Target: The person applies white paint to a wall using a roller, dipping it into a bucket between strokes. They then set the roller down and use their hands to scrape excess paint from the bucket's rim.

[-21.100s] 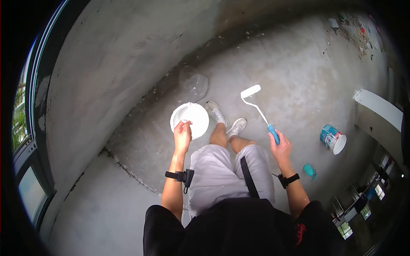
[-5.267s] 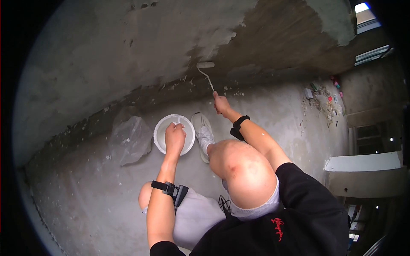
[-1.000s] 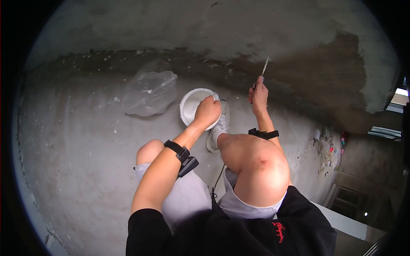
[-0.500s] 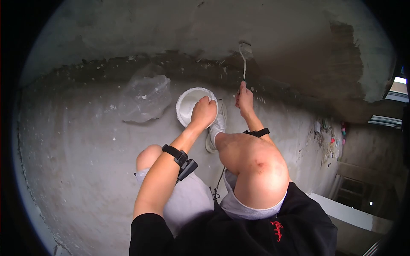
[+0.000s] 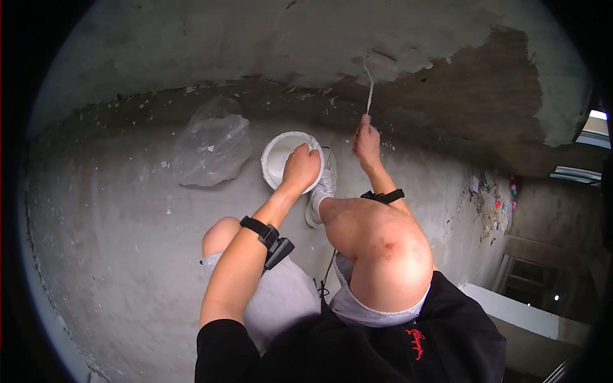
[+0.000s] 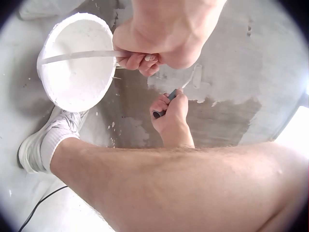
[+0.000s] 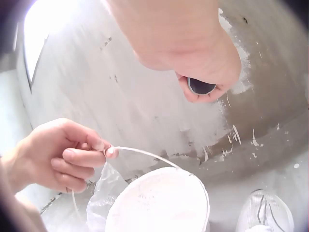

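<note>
My left hand [image 5: 302, 167] grips the thin handle [image 6: 84, 54] of a white bucket [image 5: 265, 159], with fingers curled round it. White paint shows inside the bucket, which is beside the shoe [image 5: 324, 184]. Ahead and to the right, my right hand [image 5: 367, 145] holds a paint roller [image 5: 383, 60] by its grip [image 6: 166, 104], whose dark round end shows in the right wrist view. The white roller sleeve lies against the wall [image 5: 255, 45], at the border between a pale coated area and a darker brown patch [image 5: 491, 76].
A crumpled clear plastic bag [image 5: 217, 150] lies on the concrete floor [image 5: 128, 255] left of the bucket. Farther right, a heap of debris [image 5: 488, 207] lies on the floor. One bent knee [image 5: 383, 255] rises between the arms. A black cord [image 6: 41, 208] runs near the shoe.
Over the last second the right hand moved left and the roller swung from edge-on to broadside. Since half a second ago it shifted slightly up the wall. The left hand keeps holding the bucket handle.
</note>
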The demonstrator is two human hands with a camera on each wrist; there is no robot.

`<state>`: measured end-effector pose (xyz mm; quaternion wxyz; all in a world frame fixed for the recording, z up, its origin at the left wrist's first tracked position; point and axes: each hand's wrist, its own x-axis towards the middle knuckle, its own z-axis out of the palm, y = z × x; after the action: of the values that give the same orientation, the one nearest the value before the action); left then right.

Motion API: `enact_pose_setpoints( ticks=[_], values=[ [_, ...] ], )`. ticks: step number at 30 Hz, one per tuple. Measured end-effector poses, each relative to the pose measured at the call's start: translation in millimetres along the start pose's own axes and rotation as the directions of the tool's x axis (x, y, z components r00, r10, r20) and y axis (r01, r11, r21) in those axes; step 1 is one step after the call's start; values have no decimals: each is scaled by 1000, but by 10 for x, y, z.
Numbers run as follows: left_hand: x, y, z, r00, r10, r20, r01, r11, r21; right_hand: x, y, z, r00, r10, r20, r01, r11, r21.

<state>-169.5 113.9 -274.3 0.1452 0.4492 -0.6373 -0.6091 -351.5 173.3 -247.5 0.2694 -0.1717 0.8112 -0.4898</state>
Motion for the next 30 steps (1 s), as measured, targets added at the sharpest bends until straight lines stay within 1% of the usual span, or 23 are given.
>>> enact_pose_setpoints(
  ticks=[1,4,5,6,8,10,11,13,14,16,17,19,20,23,25,27,29,30],
  values=[
    [0,6,-1,1000,3,-5,-3,1000,7,21,77,-1,1000,1,0,-1,1000,0],
    [12,-12,15,1000,16,-18,-15,999,38,98,294,-7,981,171,90,-168,985,-40],
    [17,-15,20,1000,17,-15,-16,999,38,114,335,-4,981,171,88,-168,985,-40],
    [27,-19,24,1000,-10,10,10,1000,8,128,381,5,980,184,78,-181,983,-38],
    [-1,63,-38,999,-38,33,38,999,-23,94,332,55,978,196,70,-193,980,-39],
    [-52,138,-77,997,-6,73,6,1000,9,51,269,68,992,122,34,-122,992,5],
    [-54,132,-71,997,-11,74,10,1000,8,30,219,65,991,126,34,-126,992,2],
    [-41,146,-78,994,-37,101,36,999,15,33,139,53,999,10,-36,-9,1000,25],
    [-48,159,-85,994,-38,102,36,999,15,63,107,33,999,11,-36,-10,1000,25],
    [-69,181,-94,995,-31,92,31,1000,-2,128,18,-28,988,-126,-85,125,992,-13],
    [-53,146,-74,995,-31,90,31,1000,-2,147,-22,-45,988,-126,-84,126,992,-12],
    [-18,59,-21,999,-18,36,18,1000,-10,177,-64,-82,981,-187,-55,189,982,29],
    [-10,32,-6,999,-16,36,16,1000,-12,176,-51,-82,981,-188,-55,190,981,28],
    [10,25,-2,998,-33,48,34,999,-20,164,25,-31,984,-176,-24,176,984,17],
    [-19,68,-18,1000,9,7,-9,1000,-5,144,129,2,998,-52,-21,52,998,-20],
    [-50,138,-58,1000,2,29,-2,1000,9,159,255,29,999,-34,0,34,999,-38],
    [-79,189,-86,998,-8,61,7,1000,24,208,400,56,998,48,46,-45,997,-65],
    [-75,203,-92,997,-20,73,17,999,32,235,463,55,998,54,44,-51,997,-65]
  ],
)
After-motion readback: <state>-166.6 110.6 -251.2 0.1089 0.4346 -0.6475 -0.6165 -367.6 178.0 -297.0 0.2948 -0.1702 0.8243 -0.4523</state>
